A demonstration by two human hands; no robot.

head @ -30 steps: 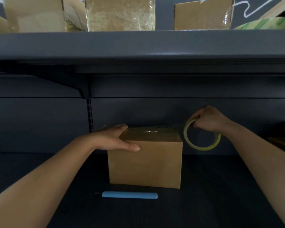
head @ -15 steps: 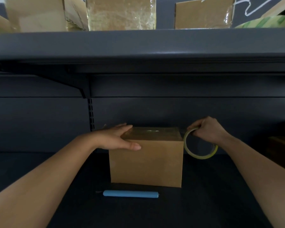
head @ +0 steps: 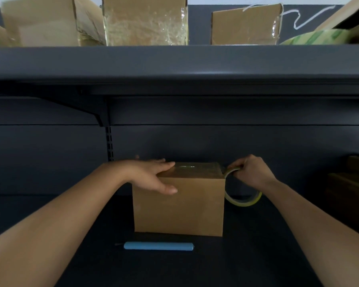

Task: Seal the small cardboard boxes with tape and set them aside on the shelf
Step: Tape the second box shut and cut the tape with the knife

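I have both bare forearms reaching in from the lower corners toward the box. My left hand lies flat over the box's top left edge, fingers straight along the top, thumb down on its front face. My right hand sits just beside the box's top right corner, fingers curled, pinching the tape roll at its upper rim.

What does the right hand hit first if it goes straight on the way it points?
Pointing left, the right hand, gripping the tape roll, would meet the cardboard box at its top right edge almost at once, though depth is unclear.
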